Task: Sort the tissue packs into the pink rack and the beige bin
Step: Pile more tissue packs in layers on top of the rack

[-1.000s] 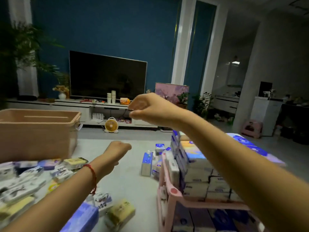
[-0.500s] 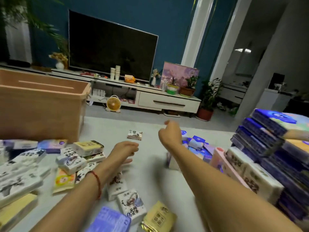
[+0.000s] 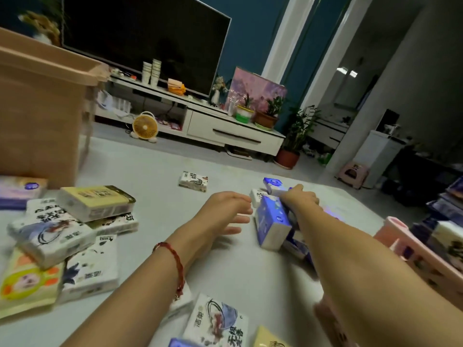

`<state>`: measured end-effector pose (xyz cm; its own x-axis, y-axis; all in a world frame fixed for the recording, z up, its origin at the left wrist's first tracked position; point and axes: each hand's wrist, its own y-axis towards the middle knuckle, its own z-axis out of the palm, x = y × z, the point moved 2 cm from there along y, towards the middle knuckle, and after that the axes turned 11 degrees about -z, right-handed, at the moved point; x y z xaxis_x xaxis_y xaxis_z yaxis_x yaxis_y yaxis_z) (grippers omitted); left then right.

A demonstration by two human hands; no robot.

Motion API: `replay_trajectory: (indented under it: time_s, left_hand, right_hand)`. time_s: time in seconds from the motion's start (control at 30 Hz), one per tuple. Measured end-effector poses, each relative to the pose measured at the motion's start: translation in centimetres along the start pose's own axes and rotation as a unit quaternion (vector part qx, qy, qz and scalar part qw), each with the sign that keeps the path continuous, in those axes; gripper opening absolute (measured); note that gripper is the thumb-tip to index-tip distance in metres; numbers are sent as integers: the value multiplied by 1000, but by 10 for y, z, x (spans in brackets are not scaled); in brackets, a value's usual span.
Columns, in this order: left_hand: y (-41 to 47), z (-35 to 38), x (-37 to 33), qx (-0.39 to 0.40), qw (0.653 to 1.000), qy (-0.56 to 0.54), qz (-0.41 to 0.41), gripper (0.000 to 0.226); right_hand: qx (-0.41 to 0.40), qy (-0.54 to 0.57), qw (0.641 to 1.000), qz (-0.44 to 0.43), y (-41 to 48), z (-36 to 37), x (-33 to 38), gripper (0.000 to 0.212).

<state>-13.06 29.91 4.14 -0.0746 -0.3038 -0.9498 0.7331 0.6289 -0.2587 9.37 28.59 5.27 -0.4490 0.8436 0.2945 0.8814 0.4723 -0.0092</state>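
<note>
My right hand [image 3: 302, 200] reaches into a cluster of blue tissue packs [image 3: 271, 217] in the middle of the table and touches them; its fingers are hidden behind the hand. My left hand [image 3: 225, 212] hovers just left of that cluster with relaxed fingers, holding nothing. The pink rack [image 3: 411, 249] stands at the right edge with packs stacked in it. At the far left is the beige bin [image 3: 45, 108]. A pile of white and yellow packs [image 3: 75, 221] lies in front of the bin.
One white pack [image 3: 193, 181] lies alone further back on the table. More packs [image 3: 218, 324] lie near the front edge under my arms. Beyond the table are a TV stand [image 3: 235, 136], a small fan [image 3: 144, 126] and potted plants.
Both hands dropped from raised fists to the table. The right hand reached forward onto the blue packs, the left hand opened beside them. The view swung down and left.
</note>
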Motion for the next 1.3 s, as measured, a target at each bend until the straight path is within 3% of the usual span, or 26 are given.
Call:
replay_trajectory:
  time_s: [0.2,0.33,0.4,0.47,0.53,0.63,0.73,0.83,0.97,1.13,1.2,1.3]
  left_hand:
    - [-6,-5,-12,-5,1000,-17,16,13]
    - [-18,-7,-23,-9,999,-36,25,12]
    - [-28,-10,-30,-29,998,-30,53,14]
    - [-41,-13,-34,-71,993,-2,98,27]
    - [-57,-15,-37,-131,975,73,164,45]
    - [-81,-17,-54,-204,944,150,214,74]
    - [-110,-11,-87,-225,937,160,212,95]
    - [-144,13,-120,-217,930,165,247,104]
    - [-183,64,-153,-187,919,153,312,72]
    - [-208,148,-180,-163,887,224,370,45]
    - [-212,178,-184,-143,883,236,381,31]
    - [-210,218,-185,-122,881,257,378,26]
  right_hand:
    - [8,7,999,-51,-1,-3,0,60]
    - [-5,68,995,-75,-15,-10,8,68]
    - [-55,68,992,-86,-24,-21,17,67]
    - [-75,66,988,-118,-34,-41,36,68]
    - [11,135,979,-154,-51,-69,63,69]
    - [157,198,946,-202,-99,-124,102,36]
    - [258,203,910,-254,-157,-181,117,34]
    - [308,159,878,-329,-207,-235,106,15]
    - [327,140,843,-403,-248,-293,63,12]
    - [296,266,828,-395,-235,-333,-29,34]
    - [239,332,841,-354,-214,-342,-74,35]
    - [81,384,861,-324,-184,-354,-150,37]
